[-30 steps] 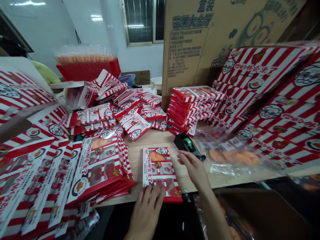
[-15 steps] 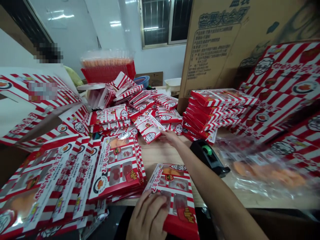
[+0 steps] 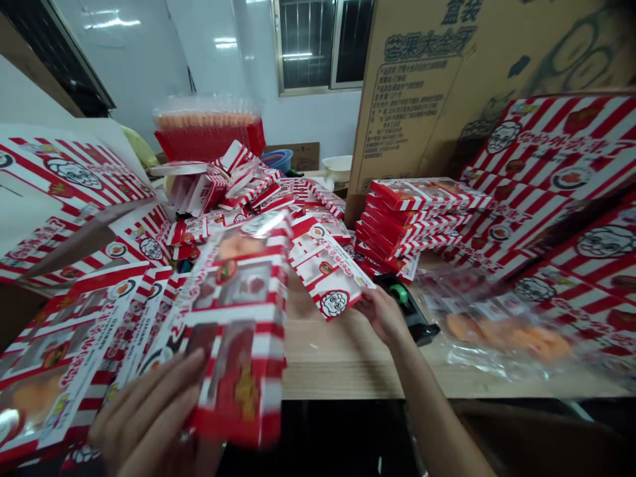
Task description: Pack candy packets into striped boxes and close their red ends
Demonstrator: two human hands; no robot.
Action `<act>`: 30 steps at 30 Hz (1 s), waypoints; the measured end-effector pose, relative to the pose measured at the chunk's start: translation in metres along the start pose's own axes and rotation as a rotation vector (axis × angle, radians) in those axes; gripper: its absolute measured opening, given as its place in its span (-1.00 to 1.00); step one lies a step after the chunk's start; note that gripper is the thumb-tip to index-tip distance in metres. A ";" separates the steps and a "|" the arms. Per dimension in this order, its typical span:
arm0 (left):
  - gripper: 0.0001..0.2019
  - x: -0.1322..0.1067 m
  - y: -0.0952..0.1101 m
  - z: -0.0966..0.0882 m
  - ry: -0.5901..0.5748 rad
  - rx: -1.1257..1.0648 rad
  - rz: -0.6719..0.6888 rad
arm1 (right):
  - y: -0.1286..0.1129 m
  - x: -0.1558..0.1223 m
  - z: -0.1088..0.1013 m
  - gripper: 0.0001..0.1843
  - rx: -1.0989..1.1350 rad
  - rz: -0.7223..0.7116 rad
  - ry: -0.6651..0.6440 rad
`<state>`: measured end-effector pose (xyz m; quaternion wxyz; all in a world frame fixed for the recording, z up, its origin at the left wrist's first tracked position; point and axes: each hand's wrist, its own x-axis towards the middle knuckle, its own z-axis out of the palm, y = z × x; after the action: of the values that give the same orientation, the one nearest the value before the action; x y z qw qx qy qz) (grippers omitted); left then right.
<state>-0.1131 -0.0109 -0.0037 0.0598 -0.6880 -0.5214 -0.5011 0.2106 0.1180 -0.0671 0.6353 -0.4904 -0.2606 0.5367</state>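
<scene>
My left hand (image 3: 149, 414) is closed on a filled candy box (image 3: 236, 311) with red and white stripes and clear windows. The box is tilted and blurred by motion, held over the stack at the left. My right hand (image 3: 385, 311) pinches the near corner of a flat, thin striped box (image 3: 328, 268), which shows its windows and a cartoon face. That box hangs above the wooden table (image 3: 338, 364), left of the black tape dispenser (image 3: 415, 311). The thumb's hold is partly hidden behind the left-hand box.
Striped boxes (image 3: 54, 371) stand stacked at the left. A heap of striped boxes (image 3: 258, 185) fills the back. More boxes (image 3: 407, 218) are piled before a large cardboard carton (image 3: 407, 99). Clear bags with orange pieces (image 3: 507, 331) lie at the right.
My left hand has lifted the filled box from the table's front edge and moved it left over the stack. My right hand has drawn the flat box from the heap towards me and right.
</scene>
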 end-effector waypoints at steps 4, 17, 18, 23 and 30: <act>-0.76 0.025 0.002 0.028 -0.018 0.352 0.165 | 0.012 -0.027 -0.013 -0.67 0.081 0.027 0.065; -0.41 0.007 0.088 0.073 -0.200 -0.377 -0.052 | 0.044 -0.103 -0.055 -0.55 0.124 0.195 -0.109; -0.44 0.007 0.095 0.081 -0.204 -0.462 -0.098 | 0.041 -0.110 -0.056 -0.56 0.085 0.191 -0.136; -0.79 0.005 0.095 0.118 -0.170 -0.576 -0.269 | 0.009 -0.118 -0.081 -0.58 -0.341 0.080 -0.113; -0.72 0.000 0.073 0.139 -0.220 -0.609 -0.203 | -0.044 -0.084 -0.169 -0.10 -0.759 -0.210 0.973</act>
<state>0.0302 0.0401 -0.0399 -0.2551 -0.6689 -0.4170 -0.5601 0.3502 -0.0160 -0.0760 0.5122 -0.8419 -0.1605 0.0566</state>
